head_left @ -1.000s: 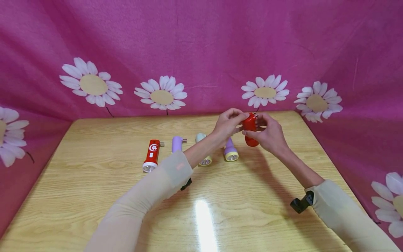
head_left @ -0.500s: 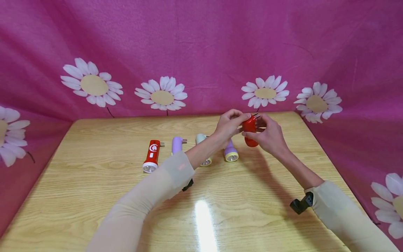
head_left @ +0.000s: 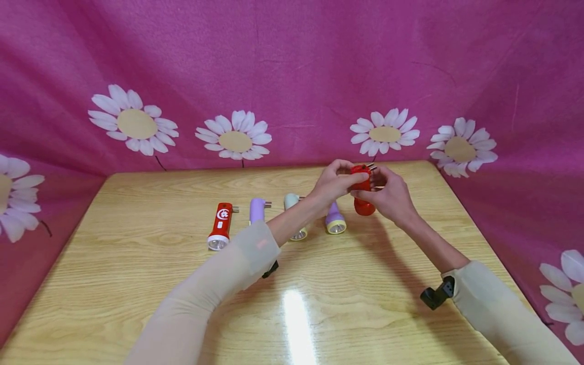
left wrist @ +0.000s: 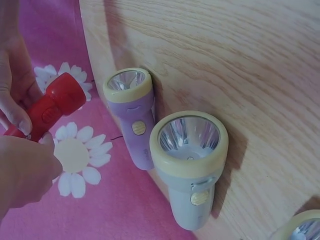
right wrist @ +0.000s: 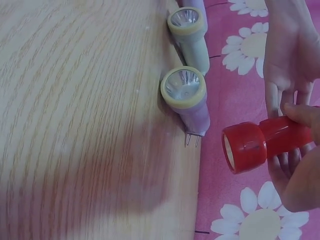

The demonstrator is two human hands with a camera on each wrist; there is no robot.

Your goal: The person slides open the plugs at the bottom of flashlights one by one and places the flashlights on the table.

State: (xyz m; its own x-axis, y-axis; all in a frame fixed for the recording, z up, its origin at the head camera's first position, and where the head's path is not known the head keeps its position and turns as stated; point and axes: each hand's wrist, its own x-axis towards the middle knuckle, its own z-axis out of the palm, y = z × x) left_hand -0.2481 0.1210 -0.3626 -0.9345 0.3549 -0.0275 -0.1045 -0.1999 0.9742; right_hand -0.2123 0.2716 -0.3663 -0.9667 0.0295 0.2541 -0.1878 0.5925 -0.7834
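Note:
Both hands hold a red flashlight (head_left: pixel 364 207) above the far right part of the table, its wide head down and two metal plug prongs (head_left: pixel 371 167) out at its upper end. My left hand (head_left: pixel 330 183) grips the upper body, with the thumb lying across it. Lower down, my right hand (head_left: pixel 393 196) holds the same flashlight from the right, thumb along its near side. A round button (left wrist: pixel 50 115) shows on the red body in the left wrist view. In the right wrist view the red head (right wrist: pixel 244 148) points left, its lens seen edge-on.
On the wooden table (head_left: pixel 150 284) lie a red-and-white flashlight (head_left: pixel 220 226), a purple one (head_left: pixel 257 209), a pale green one (left wrist: pixel 190 187) and a purple one with a cream rim (head_left: pixel 335 221). My left forearm partly covers the middle ones. A pink flowered cloth (head_left: pixel 301 76) hangs behind.
My left thumb has slid from the top end of the red flashlight down onto its body. The flashlight has shifted slightly downward in the hands; the right hand stays almost in place.

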